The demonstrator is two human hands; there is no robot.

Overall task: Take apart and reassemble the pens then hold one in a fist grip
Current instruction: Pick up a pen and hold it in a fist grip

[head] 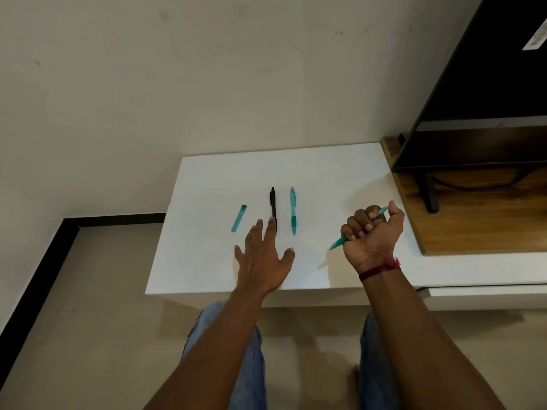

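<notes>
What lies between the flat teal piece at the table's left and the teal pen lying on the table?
The black pen, its near end by the fingers of the left hand; head view.

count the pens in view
3: black pen and teal pen side by side on the table; second teal pen gripped in the right hand. None seems hidden.

plain beige wall with a few scuffs and smudges on it, black skirting board running along the bottom, tan floor below. low white table pushed up against the wall, and on its right a wooden top with a black unit standing on a black leg, white sticker on its side. soft light, faint shadows.
</notes>
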